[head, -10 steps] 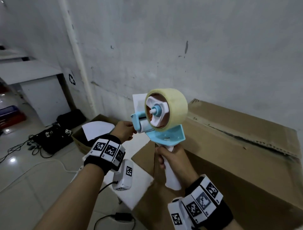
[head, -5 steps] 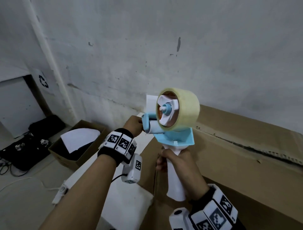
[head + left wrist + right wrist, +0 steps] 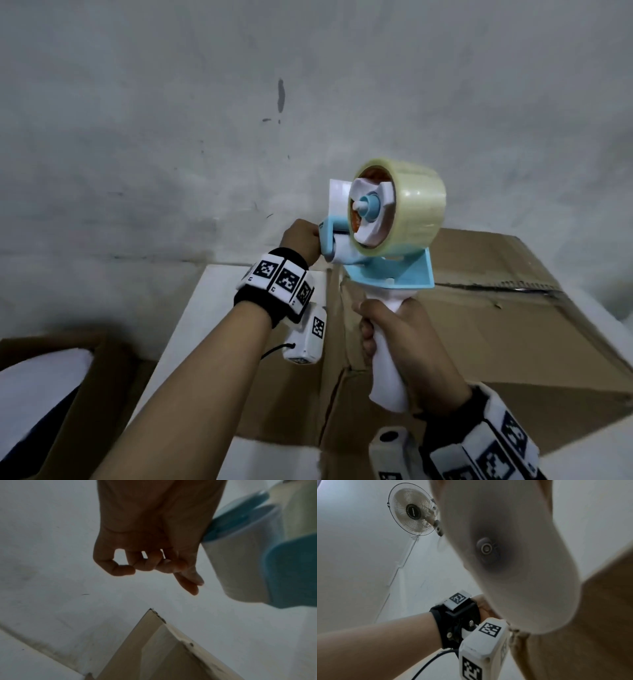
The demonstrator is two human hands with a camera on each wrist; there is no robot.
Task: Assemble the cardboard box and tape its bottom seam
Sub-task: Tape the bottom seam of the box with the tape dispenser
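Right hand (image 3: 407,346) fingers clench the tape dispenser (image 3: 390,240) handle; left hand (image 3: 301,240) fingers curl beside its roller, above the cardboard box (image 3: 513,325).

White dispenser handle (image 3: 513,555) looms close; wall fan (image 3: 414,511) behind.

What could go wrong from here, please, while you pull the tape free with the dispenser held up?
The left hand works at the tape dispenser front, near where a cutter usually sits, so fingers could get nicked. The tape end could fold onto itself. The cardboard box flaps sit unheld and might spring open.
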